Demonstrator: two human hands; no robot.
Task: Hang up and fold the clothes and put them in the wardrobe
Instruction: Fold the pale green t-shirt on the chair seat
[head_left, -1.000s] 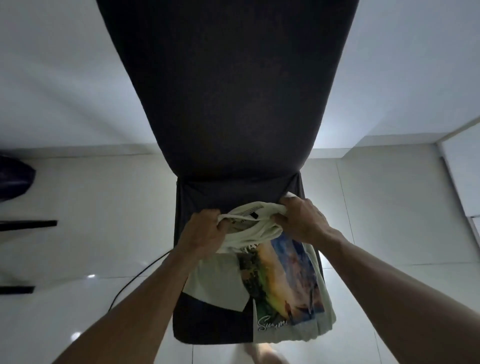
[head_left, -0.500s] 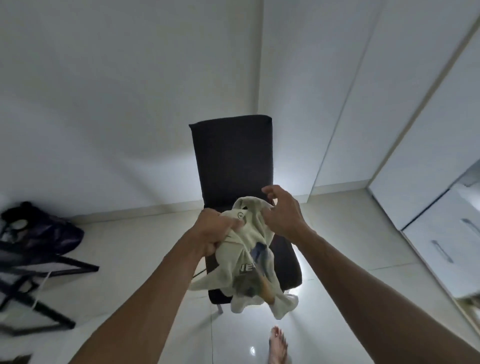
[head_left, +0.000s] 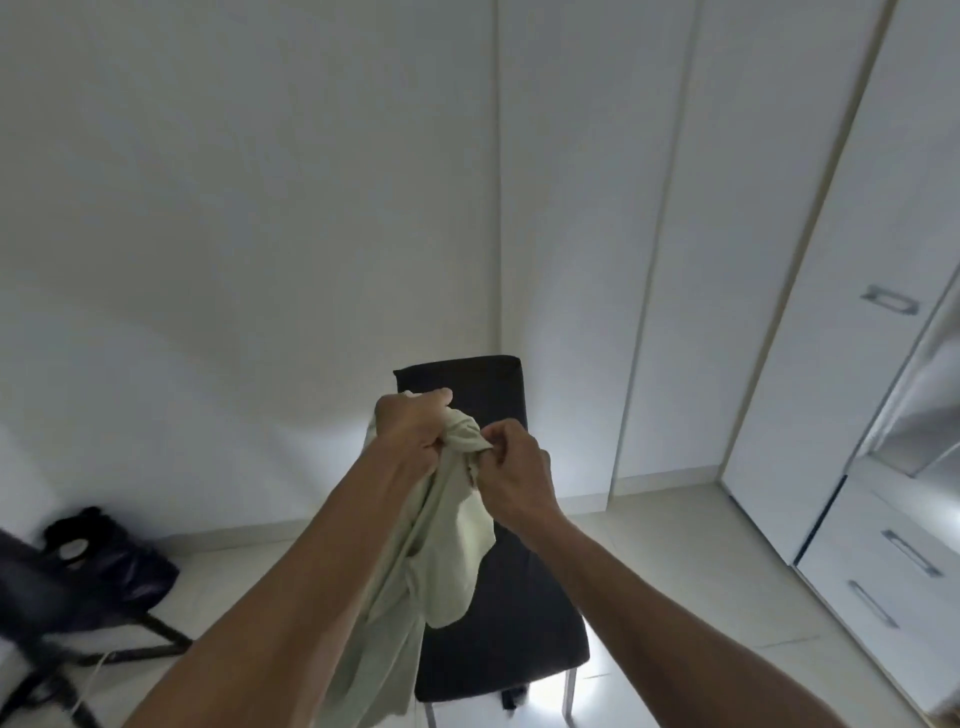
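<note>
T-shirt (head_left: 441, 545), pale cream: hanging bunched in the air in front of a black chair (head_left: 498, 587). Left hand (head_left: 413, 434) is gripping its top, grip clamped on the cloth; right hand (head_left: 511, 475) is pinching the fabric just beside it. White wardrobe (head_left: 831, 322) is standing at right; dark bag (head_left: 104, 561) is lying on the floor at left.

The shirt (head_left: 452, 551) is a plain pale green-cream, with no print showing. The chair (head_left: 511, 613) behind it is black, on pale metal legs. The wall (head_left: 234, 208) is white, as is the wardrobe (head_left: 831, 260), whose doors have cream edging and grey metal handles. The floor (head_left: 701, 561) is glossy beige tile. The bag (head_left: 111, 561) at left is black.
</note>
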